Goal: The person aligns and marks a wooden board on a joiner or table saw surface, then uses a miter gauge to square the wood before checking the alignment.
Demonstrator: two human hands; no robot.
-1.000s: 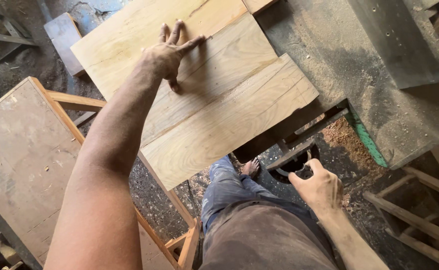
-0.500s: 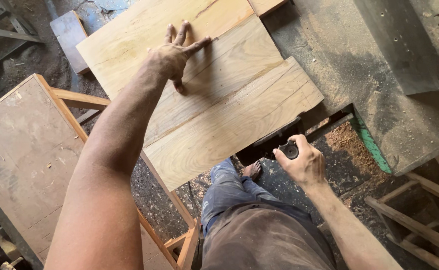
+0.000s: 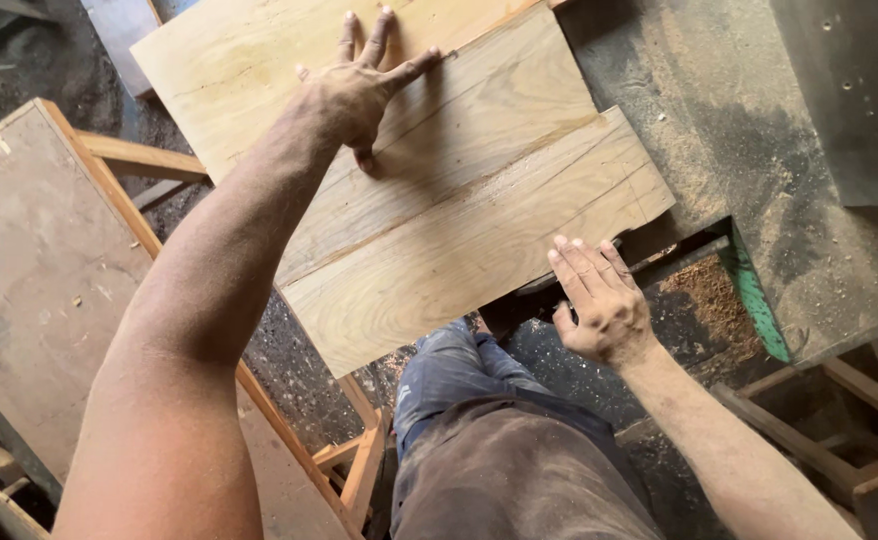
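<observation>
The fingers [image 3: 374, 35] of the left hand [image 3: 354, 95] are spread wide and laid flat on the upper of the pale wooden boards [image 3: 399, 160]; nothing is pinched or gripped, and the thumb is pressed down on the wood just under the palm. The fingers [image 3: 584, 265] of the right hand [image 3: 599, 300] are held straight and close together, their tips set against the lower right edge of the nearest board [image 3: 479, 245]; no grasp is made there either.

Three boards are seen lying side by side, touching along their long edges, with the left hand on the middle one and the right hand at the edge of the nearest one. The boards are carried by a dusty grey bench [image 3: 749, 130], which runs off to the right of the right-hand fingers. Just beside those fingers, to their right, a patch of reddish sawdust [image 3: 704, 300] is seen beside a green strip [image 3: 749, 295].

Below the right hand, the person's trousers [image 3: 499, 450] are seen, dusted with wood powder. To the left of the left forearm, a large flat brown panel [image 3: 39, 290] with a wooden frame [image 3: 139, 155] is seen lower down.
</observation>
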